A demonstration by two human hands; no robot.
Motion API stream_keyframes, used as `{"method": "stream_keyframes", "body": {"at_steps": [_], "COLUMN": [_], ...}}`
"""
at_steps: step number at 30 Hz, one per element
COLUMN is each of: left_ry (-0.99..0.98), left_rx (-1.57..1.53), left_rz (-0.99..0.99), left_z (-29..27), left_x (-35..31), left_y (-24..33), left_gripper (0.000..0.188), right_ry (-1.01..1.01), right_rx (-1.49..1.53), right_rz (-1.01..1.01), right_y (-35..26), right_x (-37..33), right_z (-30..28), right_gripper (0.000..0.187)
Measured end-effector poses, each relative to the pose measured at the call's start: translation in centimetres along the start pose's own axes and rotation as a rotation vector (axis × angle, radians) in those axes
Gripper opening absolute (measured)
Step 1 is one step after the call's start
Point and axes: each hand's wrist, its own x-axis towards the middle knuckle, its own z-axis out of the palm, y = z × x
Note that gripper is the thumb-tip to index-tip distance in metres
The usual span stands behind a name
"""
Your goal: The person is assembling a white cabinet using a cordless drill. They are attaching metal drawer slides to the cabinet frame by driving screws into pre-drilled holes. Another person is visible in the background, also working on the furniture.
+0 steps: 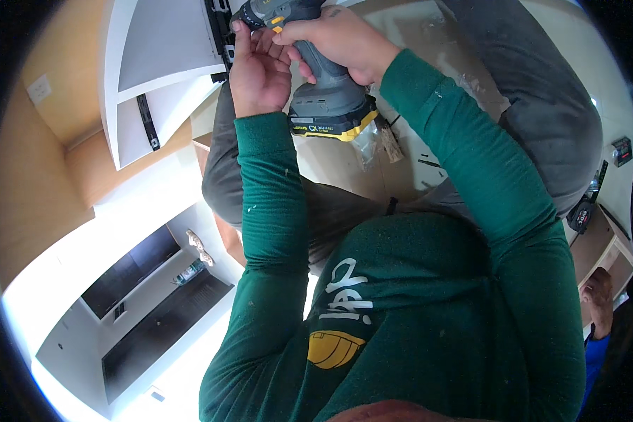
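My right hand (348,42) is closed round the handle of a grey cordless drill (323,91) with a black-and-yellow battery at its base. My left hand (262,81) is turned palm up, its thumb and fingers curled against the drill's front end by the chuck. Any small piece between those fingers is hidden. Just left of the chuck, a black metal drawer slide (220,32) is on the edge of a white cabinet panel (165,53). A second drawer slide (148,123) is fixed to the panel below it.
Dark bits or screws (429,163) and a clear plastic bag (366,151) lie on the floor between my legs. At right are a small black box (621,151), a black tool (580,214) and another person's hand (598,295) by a wooden box. Wooden panelling (28,176) stands left.
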Motion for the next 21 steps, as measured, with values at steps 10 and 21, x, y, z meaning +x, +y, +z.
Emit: {"method": "stream_keyframes", "body": {"at_steps": [10,21], "left_ry": [-0.003,-0.041], "left_rx": [-0.1,-0.074], "left_rz": [0.029,0.015], "left_z": [1.12,0.87], "left_x": [-1.07,-0.84], "left_y": [-0.01,0.17], "left_gripper": [0.041,0.043], "right_ry": [-0.008,-0.039], "right_rx": [0.007,0.007], "right_rz": [0.006,0.055], "right_y": [0.14,-0.72], "right_x": [0.41,0.38], "right_z": [0.01,0.01], "right_gripper": [0.017,0.017]}}
